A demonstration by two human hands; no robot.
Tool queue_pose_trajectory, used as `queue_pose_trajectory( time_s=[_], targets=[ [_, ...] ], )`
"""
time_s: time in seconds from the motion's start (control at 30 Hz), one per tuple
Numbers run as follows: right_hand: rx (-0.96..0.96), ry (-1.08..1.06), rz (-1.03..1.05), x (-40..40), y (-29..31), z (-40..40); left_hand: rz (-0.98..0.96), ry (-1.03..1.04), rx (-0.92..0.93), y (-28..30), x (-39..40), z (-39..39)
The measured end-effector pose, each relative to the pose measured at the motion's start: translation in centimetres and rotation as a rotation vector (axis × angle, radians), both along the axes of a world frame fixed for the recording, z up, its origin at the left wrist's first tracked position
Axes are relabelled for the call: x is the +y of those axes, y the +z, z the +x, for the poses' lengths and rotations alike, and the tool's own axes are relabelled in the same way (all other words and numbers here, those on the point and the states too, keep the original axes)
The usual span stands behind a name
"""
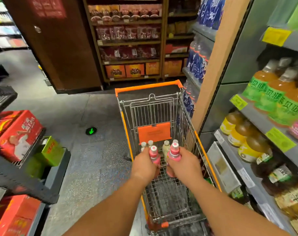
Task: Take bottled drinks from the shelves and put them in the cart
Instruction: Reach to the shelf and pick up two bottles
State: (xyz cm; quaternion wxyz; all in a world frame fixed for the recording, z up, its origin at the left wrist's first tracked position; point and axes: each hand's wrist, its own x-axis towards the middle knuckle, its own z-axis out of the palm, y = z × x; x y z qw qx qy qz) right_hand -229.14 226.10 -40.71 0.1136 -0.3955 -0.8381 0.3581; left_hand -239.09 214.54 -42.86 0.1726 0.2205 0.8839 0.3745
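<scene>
Pink bottles, two: one (154,155) gripped in left hand (145,166), one (174,153) in right hand (182,165), fingers wrapped round each, held over cart (149,87) beside pale bottles (165,148) inside; step: placing; next: lower upright, release.

Both hands are out over the wire shopping cart (187,116), each gripping a pink bottle: left hand (145,165) has one pink bottle (154,155), right hand (183,163) the other pink bottle (174,151). A few pale bottles (166,147) stand in the basket just beyond them. Orange juice bottles (270,86) line the right shelf, red cartons (17,133) sit on the left.
</scene>
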Motion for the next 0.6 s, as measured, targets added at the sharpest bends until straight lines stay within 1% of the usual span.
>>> queue_pose_trajectory(
  time_s=[0.2, 0.33, 0.47, 0.6],
  targets=[
    [-0.035, 0.090, -0.023, 5.6, -8.1, -7.2, -0.045, 0.131, -0.096, -7.6, 5.1, -5.7],
    [-0.072, 0.209, -0.045, 8.8, -15.3, -12.4, -0.086, 0.239, -0.088, -13.8, 8.2, -9.8],
    [-0.109, 0.269, 0.033, 11.2, -22.7, -17.0, -0.095, 0.345, -0.127, -19.9, 11.0, -13.0],
    [-0.153, 0.310, 0.070, 12.7, -30.9, -19.9, -0.038, 0.490, -0.180, -26.3, 14.0, -14.6]
  ],
)
